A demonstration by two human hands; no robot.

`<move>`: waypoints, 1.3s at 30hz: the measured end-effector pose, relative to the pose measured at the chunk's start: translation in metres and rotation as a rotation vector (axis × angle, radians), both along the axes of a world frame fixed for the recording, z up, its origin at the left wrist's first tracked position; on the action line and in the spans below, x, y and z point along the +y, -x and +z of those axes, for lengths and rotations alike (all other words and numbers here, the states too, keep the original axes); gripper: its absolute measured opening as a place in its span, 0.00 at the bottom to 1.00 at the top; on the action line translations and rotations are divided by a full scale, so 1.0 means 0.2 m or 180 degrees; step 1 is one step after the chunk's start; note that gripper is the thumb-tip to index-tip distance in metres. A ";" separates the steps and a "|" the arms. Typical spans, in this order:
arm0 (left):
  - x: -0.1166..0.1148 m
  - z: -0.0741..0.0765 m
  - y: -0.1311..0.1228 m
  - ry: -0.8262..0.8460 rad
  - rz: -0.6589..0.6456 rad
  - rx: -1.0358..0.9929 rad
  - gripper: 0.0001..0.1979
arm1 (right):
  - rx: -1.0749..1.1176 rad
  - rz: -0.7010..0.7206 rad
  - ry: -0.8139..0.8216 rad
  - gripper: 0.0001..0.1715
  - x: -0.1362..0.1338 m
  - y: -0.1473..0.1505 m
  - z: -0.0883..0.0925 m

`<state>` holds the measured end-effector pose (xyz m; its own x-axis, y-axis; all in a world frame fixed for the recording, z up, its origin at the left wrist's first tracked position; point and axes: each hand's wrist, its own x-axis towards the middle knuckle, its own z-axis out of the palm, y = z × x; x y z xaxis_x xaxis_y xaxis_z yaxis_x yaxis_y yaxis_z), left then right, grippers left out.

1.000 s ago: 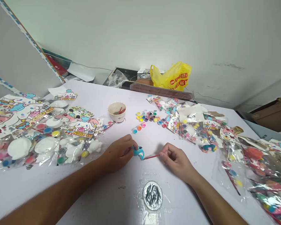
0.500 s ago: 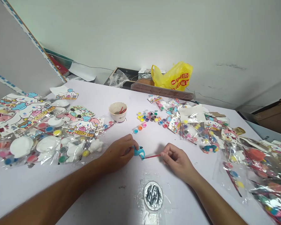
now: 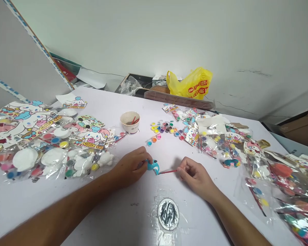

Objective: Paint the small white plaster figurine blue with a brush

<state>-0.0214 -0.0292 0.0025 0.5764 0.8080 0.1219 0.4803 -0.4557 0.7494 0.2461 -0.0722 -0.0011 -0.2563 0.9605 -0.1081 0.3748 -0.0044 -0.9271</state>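
Note:
Near the middle of the white table, my left hand pinches a small figurine painted mostly blue, with a white patch on its right side. My right hand holds a thin red paintbrush by its handle end. The brush lies almost level and points left, its tip at the lower right edge of the figurine. Part of the figurine is hidden behind my left fingers. Beyond the hands are small open paint pots in many colours.
A paper cup with red brushes inside stands behind my left hand. Bagged white figurines cover the left side; more craft kits spread along the right. A painted blue figurine lies right of my right hand. A round silver disc is taped in front.
The view has shifted very slightly. Both hands keep their grips, and the brush tip stays at the lower edge of the figurine with barely any movement.

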 end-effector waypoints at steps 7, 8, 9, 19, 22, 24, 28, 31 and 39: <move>0.00 0.01 0.00 -0.0007 -0.0012 0.0021 0.12 | 0.0109 -0.0042 0.0040 0.21 0.01 0.00 0.00; 0.00 0.01 0.00 -0.0005 -0.0020 0.0018 0.12 | 0.0115 -0.0055 0.0037 0.21 0.01 0.00 0.00; 0.00 0.01 0.00 -0.0001 -0.0022 0.0017 0.12 | 0.0127 -0.0065 0.0038 0.20 0.01 0.00 0.00; 0.00 0.02 0.00 0.0035 -0.0027 -0.0008 0.12 | 0.0103 -0.0088 0.0042 0.20 0.01 0.01 0.01; 0.00 0.02 0.00 0.0053 -0.0008 -0.0016 0.12 | 0.0181 -0.0102 0.0047 0.20 0.01 0.01 0.01; 0.00 0.02 -0.01 0.0048 -0.0002 -0.0025 0.12 | 0.0241 -0.0112 0.0027 0.20 0.00 0.02 0.01; 0.00 0.03 -0.01 0.0033 -0.0025 -0.0053 0.12 | 0.0231 -0.0177 -0.0013 0.18 -0.01 0.04 0.00; 0.00 0.03 -0.01 0.0045 -0.0024 -0.0061 0.12 | 0.0215 -0.0169 -0.0034 0.18 -0.01 0.05 0.00; 0.00 0.03 -0.01 0.0009 -0.0016 -0.0072 0.12 | 0.0221 -0.0127 -0.0060 0.18 -0.01 0.05 0.01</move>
